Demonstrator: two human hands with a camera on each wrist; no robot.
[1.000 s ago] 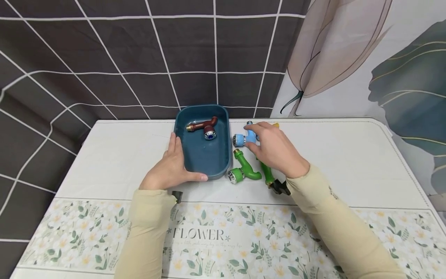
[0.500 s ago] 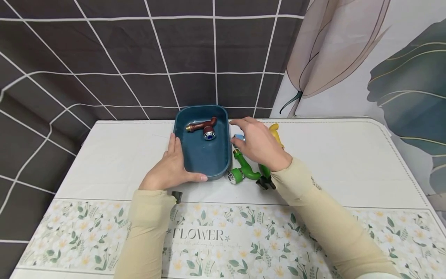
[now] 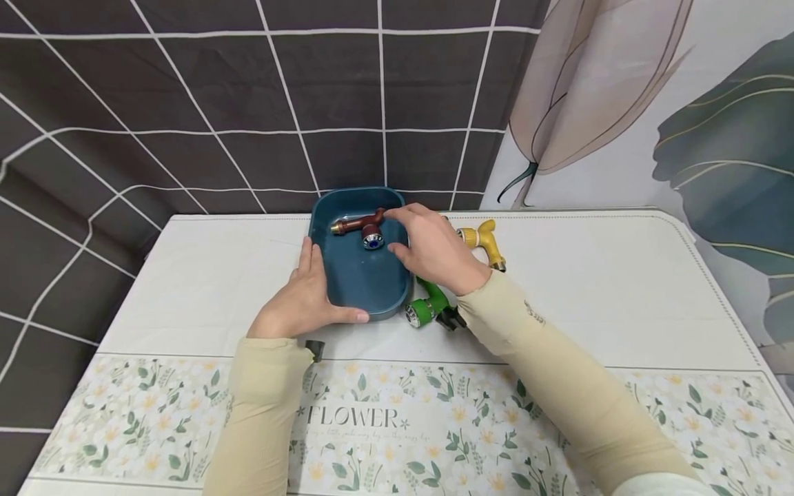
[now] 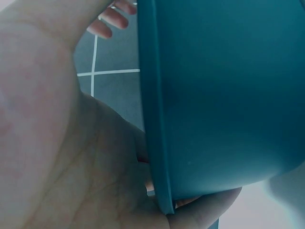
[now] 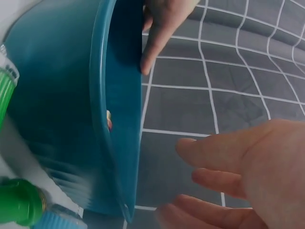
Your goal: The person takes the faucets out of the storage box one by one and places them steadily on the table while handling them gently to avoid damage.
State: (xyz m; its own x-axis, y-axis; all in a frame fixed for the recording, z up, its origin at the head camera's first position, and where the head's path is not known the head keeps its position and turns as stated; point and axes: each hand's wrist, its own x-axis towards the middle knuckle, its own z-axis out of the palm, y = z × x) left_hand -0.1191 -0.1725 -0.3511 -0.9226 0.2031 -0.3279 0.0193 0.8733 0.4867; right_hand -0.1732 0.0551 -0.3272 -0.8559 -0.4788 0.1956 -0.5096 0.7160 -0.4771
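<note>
A dark teal basin (image 3: 366, 281) stands on the table, holding a brown faucet (image 3: 356, 224) with a brass end and chrome knob. My left hand (image 3: 298, 293) braces its near-left corner, fingers along the side and thumb along the front. In the left wrist view the basin's rim (image 4: 155, 119) lies against the palm. My right hand (image 3: 437, 251) hovers over the right rim, fingers apart and holding nothing, fingertips near the brown faucet. Beneath that hand and wrist, a green faucet (image 3: 428, 303) is partly hidden. In the right wrist view a blue faucet (image 5: 57, 219) shows beside the basin.
A yellow faucet (image 3: 489, 242) lies right of the right hand. Behind the basin rises a dark wall covering (image 3: 341, 158) with white grid lines. Small dark pieces (image 3: 315, 350) show at both sleeves. The white table cover (image 3: 589, 289) has a floral band in front.
My right hand has moved left from the blue faucet to above the basin's right rim, bringing nothing along. The yellow faucet has come into fuller view. The left hand and basin stay put.
</note>
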